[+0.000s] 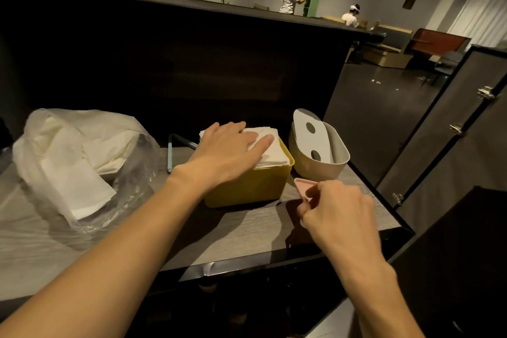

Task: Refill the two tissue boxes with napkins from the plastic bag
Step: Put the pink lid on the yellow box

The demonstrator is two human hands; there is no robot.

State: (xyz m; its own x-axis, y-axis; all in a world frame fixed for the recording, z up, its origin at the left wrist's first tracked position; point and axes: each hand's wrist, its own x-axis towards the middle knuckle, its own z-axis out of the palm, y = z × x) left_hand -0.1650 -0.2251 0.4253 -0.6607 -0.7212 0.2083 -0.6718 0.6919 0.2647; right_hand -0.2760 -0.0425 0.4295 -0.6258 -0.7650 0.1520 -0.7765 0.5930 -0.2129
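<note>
A yellow tissue box (247,186) stands mid-table, filled to its rim with white napkins (270,152). My left hand (227,151) lies flat on that stack with straight fingers, pressing it down. Just right of the box, my right hand (333,208) pinches a pink lid (301,186) by its near edge and holds it tilted above the table. A white tissue box (318,164) sits behind, with its white two-hole lid (311,134) standing inside it. At the left lies the clear plastic bag (82,162) with more white napkins in it.
A light blue frame-like piece (171,152) lies between the bag and the yellow box. The grey wood-grain table (219,230) ends close on the right at a dark edge. A dark partition rises behind the table. Hinged black panels (452,129) stand to the right; people work far back.
</note>
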